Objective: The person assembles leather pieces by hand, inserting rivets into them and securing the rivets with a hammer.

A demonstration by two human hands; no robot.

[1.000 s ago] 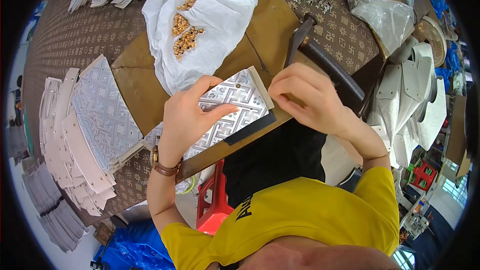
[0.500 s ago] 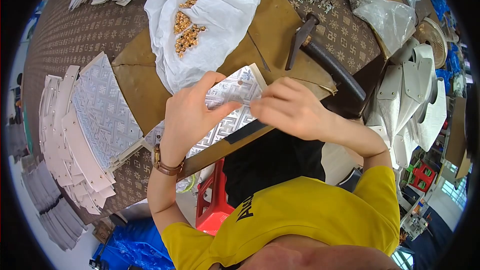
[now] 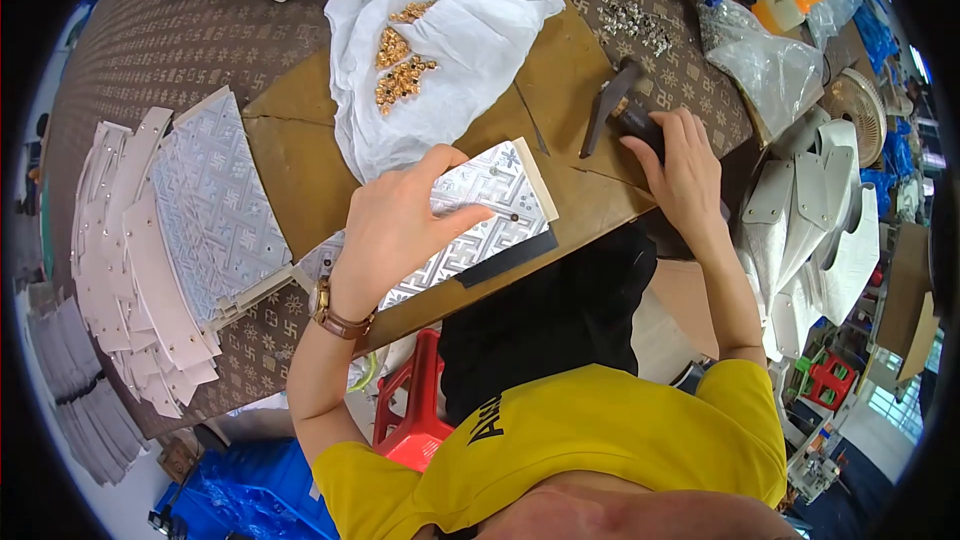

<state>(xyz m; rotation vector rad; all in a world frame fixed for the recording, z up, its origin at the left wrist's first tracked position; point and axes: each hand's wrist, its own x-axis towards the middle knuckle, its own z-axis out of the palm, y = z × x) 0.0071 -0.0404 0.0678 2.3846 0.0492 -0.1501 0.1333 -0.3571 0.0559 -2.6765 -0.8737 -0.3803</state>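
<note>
My left hand (image 3: 395, 225) grips a silver-and-white patterned panel (image 3: 490, 185) with a cream edge, thumb across its top face and fingers at its far side. A small dark round spot (image 3: 515, 217) shows near the panel's right end. Beneath the panel, a dark strip (image 3: 508, 258) sticks out toward me on the brown board (image 3: 300, 140). My right hand (image 3: 685, 165) is closed round the black handle of a hammer (image 3: 640, 127). The hammer's dark head lies to the left of that hand and looks a little blurred. Part of the handle is hidden by my fingers.
Gold-coloured studs (image 3: 403, 80) lie on a white plastic bag (image 3: 460, 30) behind the panel. Silver bits (image 3: 635, 25) are scattered at the back right. Stacked panels (image 3: 215, 210) stand at left, white leather-like pieces (image 3: 810, 230) at right, and a red stool (image 3: 415, 410) below.
My right hand has left the panel, moved right and taken hold of the hammer's handle. The hammer has turned slightly. My left hand still holds the panel, where the dark spot now shows.
</note>
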